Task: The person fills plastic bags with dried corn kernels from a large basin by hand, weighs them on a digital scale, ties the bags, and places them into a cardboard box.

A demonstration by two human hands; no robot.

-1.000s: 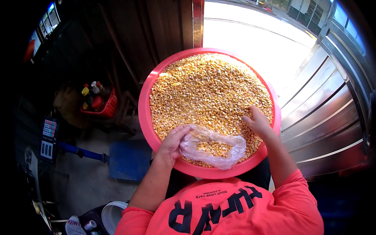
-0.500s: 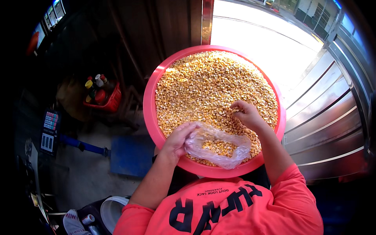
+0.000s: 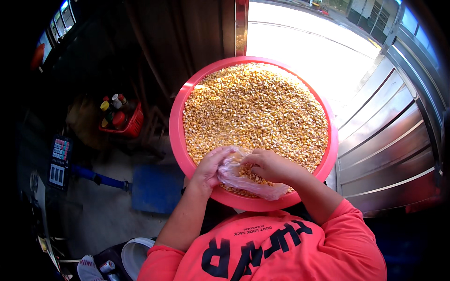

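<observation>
A wide pink basin (image 3: pixel 175 124) heaped with dried yellow corn kernels (image 3: pixel 262 110) stands before me. My left hand (image 3: pixel 211 165) grips the left edge of a clear plastic bag (image 3: pixel 229 174), which rests at the basin's near side with some kernels inside. Over the bag's mouth is my right hand (image 3: pixel 269 166), its fingers curled downward and close together. Kernels show right beneath those fingers. Whatever the right hand may hold is hidden by its back.
To the left, a red basket (image 3: pixel 136 122) of bottles sits near a blue-platformed scale (image 3: pixel 157 187) with a keypad display (image 3: pixel 59 161). A white bucket (image 3: pixel 135 255) is at lower left. Metal door panels (image 3: pixel 384 150) flank the right, beside a bright doorway.
My right hand has moved from the corn heap, left and toward me, over the bag's mouth. The left hand keeps its grip on the bag. The whole view has shifted slightly.
</observation>
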